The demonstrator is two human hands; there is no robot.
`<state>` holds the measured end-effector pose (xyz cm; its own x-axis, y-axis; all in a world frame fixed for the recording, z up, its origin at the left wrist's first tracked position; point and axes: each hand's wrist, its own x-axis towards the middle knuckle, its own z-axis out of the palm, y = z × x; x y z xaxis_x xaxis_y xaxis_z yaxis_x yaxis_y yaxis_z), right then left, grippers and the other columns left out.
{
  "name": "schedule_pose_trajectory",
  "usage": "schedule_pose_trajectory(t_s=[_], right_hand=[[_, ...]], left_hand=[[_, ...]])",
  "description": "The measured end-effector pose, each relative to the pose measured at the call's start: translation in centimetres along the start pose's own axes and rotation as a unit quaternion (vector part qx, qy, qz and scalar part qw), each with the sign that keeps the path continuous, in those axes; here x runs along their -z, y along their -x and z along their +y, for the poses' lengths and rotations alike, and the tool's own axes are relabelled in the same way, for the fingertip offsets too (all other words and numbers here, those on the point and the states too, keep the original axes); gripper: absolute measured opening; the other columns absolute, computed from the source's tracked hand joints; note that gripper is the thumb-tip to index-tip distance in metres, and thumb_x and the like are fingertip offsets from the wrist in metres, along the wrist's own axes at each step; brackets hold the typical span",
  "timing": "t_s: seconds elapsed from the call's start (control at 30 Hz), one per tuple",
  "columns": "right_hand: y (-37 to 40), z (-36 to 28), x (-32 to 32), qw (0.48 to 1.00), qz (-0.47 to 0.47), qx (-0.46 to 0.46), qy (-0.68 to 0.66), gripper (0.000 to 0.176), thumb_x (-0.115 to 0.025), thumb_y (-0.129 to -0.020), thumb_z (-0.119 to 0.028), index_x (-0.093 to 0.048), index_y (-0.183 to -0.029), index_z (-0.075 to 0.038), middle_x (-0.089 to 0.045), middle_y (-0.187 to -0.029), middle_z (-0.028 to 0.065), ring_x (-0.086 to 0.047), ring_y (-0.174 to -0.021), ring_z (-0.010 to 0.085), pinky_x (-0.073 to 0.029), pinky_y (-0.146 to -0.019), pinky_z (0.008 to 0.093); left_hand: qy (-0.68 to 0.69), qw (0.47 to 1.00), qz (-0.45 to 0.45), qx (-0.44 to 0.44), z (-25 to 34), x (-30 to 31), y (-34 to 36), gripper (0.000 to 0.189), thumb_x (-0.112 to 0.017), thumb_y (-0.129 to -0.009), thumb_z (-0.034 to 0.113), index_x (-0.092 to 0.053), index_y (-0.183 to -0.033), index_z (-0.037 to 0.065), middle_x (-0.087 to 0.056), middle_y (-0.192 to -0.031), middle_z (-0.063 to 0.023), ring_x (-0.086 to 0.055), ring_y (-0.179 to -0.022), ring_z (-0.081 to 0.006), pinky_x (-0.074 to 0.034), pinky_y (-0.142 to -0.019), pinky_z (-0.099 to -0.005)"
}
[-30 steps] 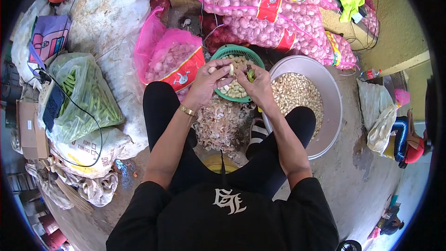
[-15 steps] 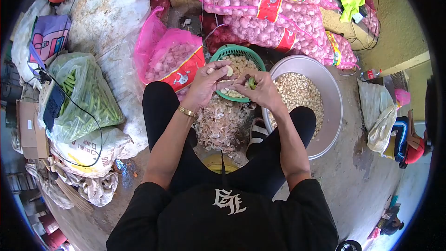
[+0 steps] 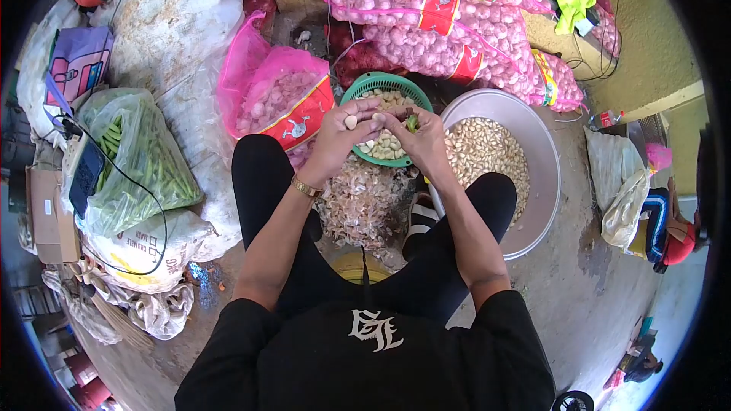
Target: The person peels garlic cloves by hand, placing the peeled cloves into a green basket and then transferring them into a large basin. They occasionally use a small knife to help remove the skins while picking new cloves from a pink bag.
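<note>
Garlic cloves (image 3: pixel 351 122) are held in my left hand (image 3: pixel 343 137), its fingers curled round them. My right hand (image 3: pixel 419 137) meets it at the fingertips, pinched on a small tool with a green part (image 3: pixel 412 122). Both hands are over the green basket (image 3: pixel 416 91), which holds peeled cloves (image 3: pixel 386 146). On the floor under the basket lies a heap of papery skins (image 3: pixel 356 202). Beside my right knee a large whitish basin (image 3: pixel 541 183) holds many cloves (image 3: pixel 491 152). An open pink mesh bag (image 3: pixel 278 99) of garlic stands left of the basket.
Full pink garlic sacks (image 3: pixel 472 38) are stacked ahead. To the left are a large white sack (image 3: pixel 175 23), a clear bag of green pods (image 3: pixel 145 160) and a phone (image 3: pixel 86 176) with a cable. A plastic bag (image 3: pixel 620 175) hangs at right; a person (image 3: pixel 643 361) is at the far lower right.
My hands have shifted slightly, and the right fingers now touch those of the left. More peeled cloves in the basket have come into sight below them.
</note>
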<state>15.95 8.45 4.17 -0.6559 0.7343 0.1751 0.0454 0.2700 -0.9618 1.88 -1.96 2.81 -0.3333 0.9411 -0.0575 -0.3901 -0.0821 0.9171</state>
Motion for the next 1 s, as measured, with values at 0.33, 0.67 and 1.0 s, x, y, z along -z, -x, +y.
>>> schedule_pose_trajectory(t_s=[0.33,0.67,1.0], right_hand=[[0.0,-0.9,-0.2,0.996,-0.002,0.047,0.077,0.019,-0.073,-0.085,-0.013,-0.073,-0.093,0.004,-0.072,-0.080,0.0106,-0.064,-0.071,0.0109,-0.051,-0.066,0.0277],[-0.9,1.6,-0.7,0.995,-0.017,0.013,0.097,0.021,-0.073,-0.076,-0.017,-0.070,-0.086,0.001,-0.065,-0.066,0.0156,-0.058,-0.056,0.0160,-0.047,-0.056,0.0337],[-0.8,1.2,-0.4,0.997,0.006,0.032,0.066,0.020,-0.071,-0.075,-0.013,-0.066,-0.082,0.005,-0.060,-0.062,0.0132,-0.055,-0.055,0.0164,-0.046,-0.056,0.0344]], left_hand=[[-0.396,0.898,0.042,-0.185,-0.4,0.1,0.6,0.046,-0.061,-0.091,0.001,-0.054,-0.136,0.004,-0.066,-0.120,-0.0183,-0.066,-0.107,-0.0226,-0.052,-0.088,-0.0325],[-0.441,0.881,0.037,-0.167,-0.3,-0.1,0.8,0.052,-0.058,-0.086,-0.005,-0.053,-0.137,0.004,-0.068,-0.111,-0.0238,-0.068,-0.105,-0.0303,-0.052,-0.086,-0.0343],[-0.071,0.996,0.034,-0.047,-1.3,0.7,-0.5,0.038,-0.057,-0.093,-0.002,-0.055,-0.131,-0.001,-0.065,-0.117,-0.0117,-0.065,-0.103,-0.0172,-0.054,-0.087,-0.0276]])
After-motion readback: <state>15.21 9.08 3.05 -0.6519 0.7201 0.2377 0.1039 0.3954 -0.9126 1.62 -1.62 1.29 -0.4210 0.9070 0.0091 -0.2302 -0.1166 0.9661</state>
